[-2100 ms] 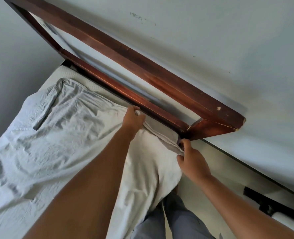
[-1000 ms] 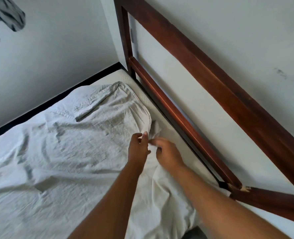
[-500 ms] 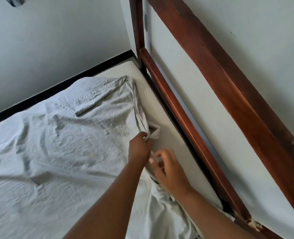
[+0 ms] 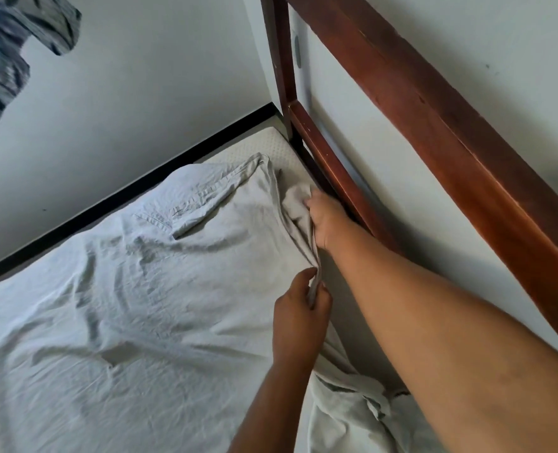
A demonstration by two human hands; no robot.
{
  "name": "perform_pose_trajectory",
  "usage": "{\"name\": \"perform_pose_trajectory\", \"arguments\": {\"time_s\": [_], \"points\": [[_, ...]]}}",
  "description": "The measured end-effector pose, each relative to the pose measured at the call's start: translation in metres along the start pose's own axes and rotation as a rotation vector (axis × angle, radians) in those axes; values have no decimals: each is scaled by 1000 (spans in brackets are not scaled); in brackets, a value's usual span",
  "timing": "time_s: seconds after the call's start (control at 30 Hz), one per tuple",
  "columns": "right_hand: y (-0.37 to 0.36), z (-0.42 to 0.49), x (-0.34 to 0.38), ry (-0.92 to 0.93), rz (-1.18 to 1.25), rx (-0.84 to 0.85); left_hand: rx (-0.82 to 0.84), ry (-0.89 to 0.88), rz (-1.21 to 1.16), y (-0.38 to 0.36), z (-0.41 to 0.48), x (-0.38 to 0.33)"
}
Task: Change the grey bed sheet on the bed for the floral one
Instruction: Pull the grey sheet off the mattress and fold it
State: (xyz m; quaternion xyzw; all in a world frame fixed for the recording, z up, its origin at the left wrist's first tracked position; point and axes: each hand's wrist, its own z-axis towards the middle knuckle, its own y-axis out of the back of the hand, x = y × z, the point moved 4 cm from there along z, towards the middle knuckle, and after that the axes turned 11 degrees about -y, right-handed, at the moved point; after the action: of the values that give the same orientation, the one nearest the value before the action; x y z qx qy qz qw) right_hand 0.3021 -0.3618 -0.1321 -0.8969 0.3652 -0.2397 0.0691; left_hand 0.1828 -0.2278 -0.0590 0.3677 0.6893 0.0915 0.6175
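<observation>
The crumpled grey bed sheet (image 4: 134, 282) lies loose over the bed, pulled off its far right corner, where the bare cream mattress (image 4: 271, 148) shows. My left hand (image 4: 300, 308) pinches the sheet's right edge and lifts it into a ridge. Farther along that edge, my right hand (image 4: 325, 217) grips a bunch of the sheet beside the lower wooden rail; its fingertips are buried in the cloth. No floral sheet is in view.
A dark red wooden headboard frame (image 4: 434, 142) with two rails runs along the white wall on the right. A black skirting strip (image 4: 124, 194) borders the far side of the bed. A grey striped cloth (image 4: 6, 53) hangs at the upper left.
My right hand has reached forward past my left to the sheet's edge near the rail and gripped it. My left hand keeps its hold on the edge. The view has turned slightly.
</observation>
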Motion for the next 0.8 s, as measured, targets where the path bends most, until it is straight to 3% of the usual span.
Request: {"name": "perform_pose_trajectory", "arguments": {"time_s": [0.07,0.13,0.3,0.4,0.47,0.57,0.67,0.73,0.8], "points": [[-15,-10,30,212,77,103,-51,8,-41,8,4,2],[-21,-14,36,287,-6,151,-55,9,-64,12,7,4],[-3,2,-17,68,-483,-34,66,4,-113,1,-4,10],[-6,5,-42,-92,-409,81,137,36,-115,-6,-7,23],[-7,10,-48,-55,-365,80,212,30,-93,-7,-8,33],[-12,16,-42,202,-593,-58,187,-13,-78,3,-2,46],[-34,-8,-37,554,-1144,-223,-208,-14,-95,36,29,62],[-51,-34,-47,796,-1450,-184,-404,77,-111,62,58,72],[-65,-56,-66,941,-1576,-56,-383,177,-75,82,89,81]]}}
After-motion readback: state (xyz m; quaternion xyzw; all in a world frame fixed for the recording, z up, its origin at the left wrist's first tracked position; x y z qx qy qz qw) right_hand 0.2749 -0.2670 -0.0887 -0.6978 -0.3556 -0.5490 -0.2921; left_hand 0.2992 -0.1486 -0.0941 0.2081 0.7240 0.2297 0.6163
